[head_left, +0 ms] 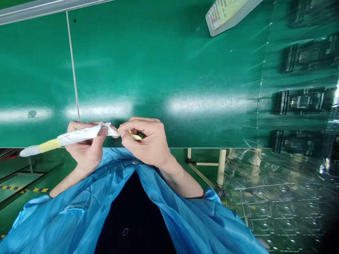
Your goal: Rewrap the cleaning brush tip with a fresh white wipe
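Observation:
My left hand (84, 143) grips a long roll of white cloth or wipe (76, 135), which is bound with a band of yellow tape (49, 145) near its far end. The roll sticks out to the left past my hand, and its crumpled other end reaches toward my right hand (144, 139). Between thumb and fingers, my right hand pinches a narrow strip of yellow tape (135, 137) at that end. My fingers hide most of the strip.
A green work surface (164, 70) with a thin metal strip and a grey rail lies ahead. A printed label (225, 14) sits at its far edge. Transparent plastic trays (275, 201) and reflected black parts fill the right. My blue smock (66, 218) fills the bottom.

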`<action>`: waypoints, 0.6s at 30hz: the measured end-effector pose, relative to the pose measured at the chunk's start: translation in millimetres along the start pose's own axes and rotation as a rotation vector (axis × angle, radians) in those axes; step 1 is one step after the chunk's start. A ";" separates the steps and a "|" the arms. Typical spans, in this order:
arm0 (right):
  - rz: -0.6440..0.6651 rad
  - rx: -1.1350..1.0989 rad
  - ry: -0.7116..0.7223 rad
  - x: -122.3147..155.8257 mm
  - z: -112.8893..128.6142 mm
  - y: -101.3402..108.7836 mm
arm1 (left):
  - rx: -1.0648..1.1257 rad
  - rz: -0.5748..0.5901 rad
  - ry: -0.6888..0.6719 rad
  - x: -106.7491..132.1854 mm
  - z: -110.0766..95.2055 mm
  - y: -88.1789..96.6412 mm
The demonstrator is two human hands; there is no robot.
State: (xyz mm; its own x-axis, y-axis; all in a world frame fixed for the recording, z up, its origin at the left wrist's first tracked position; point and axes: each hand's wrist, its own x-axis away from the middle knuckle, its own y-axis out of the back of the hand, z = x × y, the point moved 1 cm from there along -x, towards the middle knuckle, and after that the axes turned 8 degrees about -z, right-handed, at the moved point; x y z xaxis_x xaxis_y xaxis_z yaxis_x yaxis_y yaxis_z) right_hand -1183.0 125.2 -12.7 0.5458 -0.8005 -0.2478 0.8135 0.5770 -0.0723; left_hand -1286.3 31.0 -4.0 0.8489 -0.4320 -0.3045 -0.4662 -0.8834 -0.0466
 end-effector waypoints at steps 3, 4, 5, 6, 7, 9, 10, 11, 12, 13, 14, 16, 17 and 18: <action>-0.117 -0.021 -0.035 -0.4 -3.9 2.9 | 0.024 -0.032 -0.038 -5.7 -1.1 -0.3; -0.153 0.000 -0.026 0.2 -4.1 3.3 | 0.024 -0.045 -0.049 -7.7 -1.2 -0.1; -0.171 0.035 0.001 1.3 -3.5 3.2 | 0.016 -0.049 -0.040 -9.4 -1.1 0.0; -0.174 0.081 0.043 2.7 -2.4 2.5 | 0.005 -0.048 -0.022 -10.6 -0.9 0.1; -0.165 0.134 0.097 4.3 -0.8 1.4 | -0.005 -0.052 -0.017 -11.3 -0.7 0.0; -0.126 0.249 0.226 7.5 2.3 -1.9 | -0.029 -0.078 -0.054 -11.0 -0.4 -0.2; -0.105 0.306 0.288 8.9 3.2 -3.8 | -0.056 -0.100 -0.079 -10.2 0.0 -0.2; -0.086 0.361 0.338 9.9 3.6 -5.5 | -0.086 -0.123 -0.110 -9.0 0.5 -0.3; -0.067 0.412 0.375 10.6 3.5 -7.1 | -0.120 -0.139 -0.137 -7.8 1.0 -0.3; -0.047 0.457 0.398 10.9 2.9 -8.5 | -0.153 -0.146 -0.158 -6.5 1.7 -0.3; -0.032 0.493 0.408 10.9 2.1 -9.6 | -0.181 -0.142 -0.180 -5.4 2.3 -0.4; -0.020 0.544 0.412 10.3 0.9 -11.2 | -0.213 -0.111 -0.243 -3.7 2.7 -0.9; -0.024 0.561 0.418 9.9 0.7 -11.8 | -0.219 -0.095 -0.280 -3.0 2.4 -1.2; -0.032 0.579 0.426 9.5 0.8 -12.4 | -0.223 -0.080 -0.306 -2.5 1.9 -1.6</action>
State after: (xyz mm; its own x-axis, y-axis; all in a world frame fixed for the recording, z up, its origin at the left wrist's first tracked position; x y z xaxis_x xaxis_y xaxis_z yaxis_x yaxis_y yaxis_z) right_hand -1187.8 110.3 -13.4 0.4899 -0.6144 -0.6185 0.8683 0.2807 0.4089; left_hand -1288.2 33.9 -5.0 0.7511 -0.3152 -0.5800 -0.3068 -0.9447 0.1161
